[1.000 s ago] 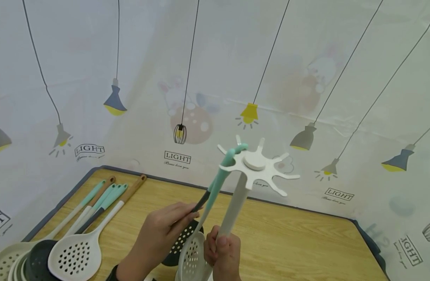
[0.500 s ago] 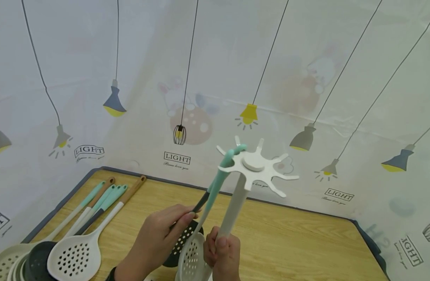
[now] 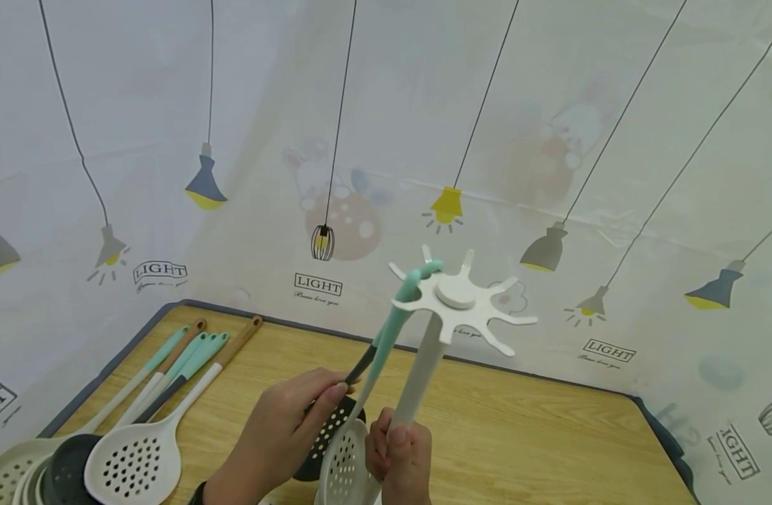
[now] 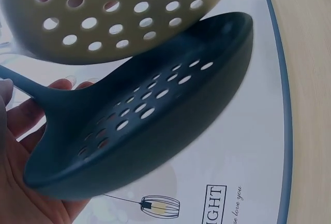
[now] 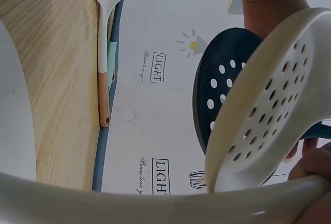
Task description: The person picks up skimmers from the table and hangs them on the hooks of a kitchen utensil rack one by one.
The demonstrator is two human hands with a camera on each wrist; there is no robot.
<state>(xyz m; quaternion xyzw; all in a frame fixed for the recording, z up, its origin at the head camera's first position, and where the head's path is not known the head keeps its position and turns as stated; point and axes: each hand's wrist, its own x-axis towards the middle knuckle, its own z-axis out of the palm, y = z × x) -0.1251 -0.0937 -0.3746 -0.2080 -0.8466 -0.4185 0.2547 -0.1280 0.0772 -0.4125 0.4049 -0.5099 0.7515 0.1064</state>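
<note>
My left hand [image 3: 285, 421] pinches the dark stem of a dark skimmer [image 4: 139, 110], whose holed bowl hangs tilted below the fingers. In the head view, its mint handle end is up at the arms of a white utensil stand [image 3: 455, 291]. My right hand [image 3: 401, 452] grips the pole of that stand, holding it tilted. A white skimmer [image 3: 344, 459] with a mint handle hangs beside the pole, its handle top also at the arms. Whether each handle is hooked on an arm, I cannot tell. The stand's base is out of the head view.
Several skimmers and ladles lie at the table's left, among them a white skimmer [image 3: 135, 459] with a wooden handle end and a dark ladle [image 3: 76, 463]. The wooden table [image 3: 537, 435] has a dark edge, with a printed curtain [image 3: 386, 140] behind it.
</note>
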